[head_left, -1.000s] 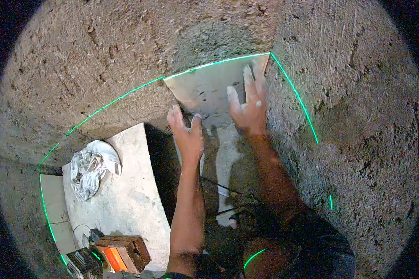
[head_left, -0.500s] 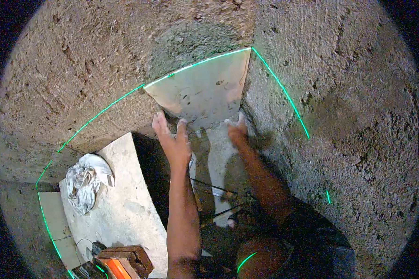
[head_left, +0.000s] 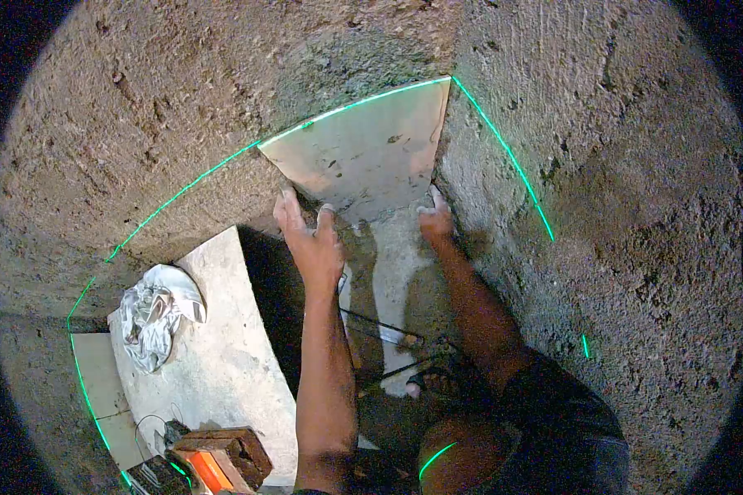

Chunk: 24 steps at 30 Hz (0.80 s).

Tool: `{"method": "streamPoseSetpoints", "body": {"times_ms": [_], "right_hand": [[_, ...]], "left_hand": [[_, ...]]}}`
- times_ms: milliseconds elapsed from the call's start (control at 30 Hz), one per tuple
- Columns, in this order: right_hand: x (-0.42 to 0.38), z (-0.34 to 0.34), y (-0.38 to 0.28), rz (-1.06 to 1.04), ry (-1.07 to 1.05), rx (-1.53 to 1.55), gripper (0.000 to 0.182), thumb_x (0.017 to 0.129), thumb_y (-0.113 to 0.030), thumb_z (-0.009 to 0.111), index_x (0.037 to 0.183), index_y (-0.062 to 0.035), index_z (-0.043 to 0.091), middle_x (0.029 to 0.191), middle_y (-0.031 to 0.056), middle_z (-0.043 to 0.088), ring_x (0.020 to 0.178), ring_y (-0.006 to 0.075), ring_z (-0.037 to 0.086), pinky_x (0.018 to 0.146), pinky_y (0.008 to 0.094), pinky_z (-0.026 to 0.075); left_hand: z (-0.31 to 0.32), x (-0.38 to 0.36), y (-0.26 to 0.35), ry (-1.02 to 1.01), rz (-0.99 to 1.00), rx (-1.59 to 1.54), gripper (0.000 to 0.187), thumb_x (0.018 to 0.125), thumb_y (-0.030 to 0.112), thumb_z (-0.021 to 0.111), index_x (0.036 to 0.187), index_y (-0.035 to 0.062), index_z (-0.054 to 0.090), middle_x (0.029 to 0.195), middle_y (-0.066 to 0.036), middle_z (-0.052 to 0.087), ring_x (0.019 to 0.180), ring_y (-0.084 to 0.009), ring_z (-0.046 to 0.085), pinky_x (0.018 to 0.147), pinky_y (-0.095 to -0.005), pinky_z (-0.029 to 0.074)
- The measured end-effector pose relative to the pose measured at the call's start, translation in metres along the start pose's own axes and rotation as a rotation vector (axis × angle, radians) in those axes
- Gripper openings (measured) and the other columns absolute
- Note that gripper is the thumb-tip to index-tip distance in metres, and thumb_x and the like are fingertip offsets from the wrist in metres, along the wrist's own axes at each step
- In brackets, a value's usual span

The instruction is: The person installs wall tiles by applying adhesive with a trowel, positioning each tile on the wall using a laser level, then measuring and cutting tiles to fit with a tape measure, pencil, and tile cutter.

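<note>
A pale wall tile (head_left: 367,140) with dark smears on its face stands against the rough wall, tight in the corner. My left hand (head_left: 312,243) grips its lower left edge, fingers at the side and thumb apart from them near the bottom. On the opposite side my right hand (head_left: 437,221) has a fingertip at the lower right edge, with the thumb bent toward the tile's bottom. Whitish dust coats the fingertips of both hands. A green laser line (head_left: 355,106) runs along the tile's top edge.
Rough plaster walls (head_left: 627,214) meet at the corner. To the left, a crumpled white cloth (head_left: 161,313) lies on a pale slab (head_left: 223,371). Bricks (head_left: 243,450) and a black-and-orange device (head_left: 202,470) stand at the lower left, near pale tiles (head_left: 95,363) along the wall.
My right hand has shifted slightly outward and up along the tile's right edge. My left hand keeps its place at the left edge. The whole view has moved a little.
</note>
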State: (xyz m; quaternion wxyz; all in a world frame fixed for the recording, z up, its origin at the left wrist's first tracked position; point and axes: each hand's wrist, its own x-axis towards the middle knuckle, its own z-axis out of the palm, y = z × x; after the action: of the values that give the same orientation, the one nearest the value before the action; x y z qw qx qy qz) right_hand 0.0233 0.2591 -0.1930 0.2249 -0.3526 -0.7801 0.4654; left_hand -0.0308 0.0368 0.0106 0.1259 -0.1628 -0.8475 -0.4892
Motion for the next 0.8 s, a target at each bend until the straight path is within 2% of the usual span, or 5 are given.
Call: {"method": "streamPoseSetpoints", "body": {"times_ms": [200,300,600,667,800], "right_hand": [[-0.001,0.008,0.016,-0.172,0.121,-0.004,0.067,0.070,-0.012,0.053,0.137,-0.0090,0.046,0.119,0.0216,0.059,0.110,0.0397,0.056,0.095,0.0432,0.044],[-0.003,-0.001,0.000,-0.021,0.013,-0.026,0.069,0.069,-0.013,0.055,0.137,-0.0057,0.045,0.118,0.0229,0.060,0.108,0.0384,0.057,0.095,0.0419,0.044],[0.010,0.019,0.039,-0.195,0.133,0.005,0.074,0.069,-0.024,0.068,0.137,-0.0072,0.045,0.107,0.0206,0.065,0.097,0.0365,0.061,0.086,0.0387,0.048],[0.012,0.012,0.033,-0.005,0.004,-0.005,0.075,0.069,-0.026,0.071,0.137,-0.0077,0.045,0.104,0.0196,0.066,0.095,0.0337,0.063,0.083,0.0390,0.049],[0.003,0.014,0.023,0.026,-0.008,-0.001,0.069,0.074,-0.023,0.068,0.137,-0.0091,0.045,0.102,0.0153,0.066,0.090,0.0277,0.063,0.079,0.0372,0.050]], "left_hand": [[0.002,0.000,0.002,0.013,-0.008,0.001,0.063,0.084,0.010,0.062,0.138,-0.0081,0.035,0.143,-0.027,0.032,0.134,-0.0385,0.031,0.113,-0.0402,0.022],[0.002,-0.001,0.001,0.019,0.017,0.020,0.063,0.084,0.010,0.062,0.138,-0.0082,0.035,0.143,-0.027,0.032,0.134,-0.0386,0.031,0.113,-0.0406,0.022],[0.005,-0.001,0.002,0.047,0.033,0.050,0.062,0.084,0.011,0.062,0.137,-0.0088,0.036,0.143,-0.029,0.031,0.134,-0.0402,0.031,0.112,-0.0422,0.022],[0.005,0.000,-0.001,0.056,0.063,0.073,0.062,0.084,0.011,0.062,0.137,-0.0088,0.036,0.143,-0.029,0.031,0.134,-0.0404,0.031,0.112,-0.0423,0.022],[0.000,-0.001,0.000,0.014,0.048,0.085,0.062,0.084,0.011,0.063,0.136,-0.0092,0.036,0.143,-0.029,0.031,0.133,-0.0407,0.032,0.112,-0.0422,0.023]]}}
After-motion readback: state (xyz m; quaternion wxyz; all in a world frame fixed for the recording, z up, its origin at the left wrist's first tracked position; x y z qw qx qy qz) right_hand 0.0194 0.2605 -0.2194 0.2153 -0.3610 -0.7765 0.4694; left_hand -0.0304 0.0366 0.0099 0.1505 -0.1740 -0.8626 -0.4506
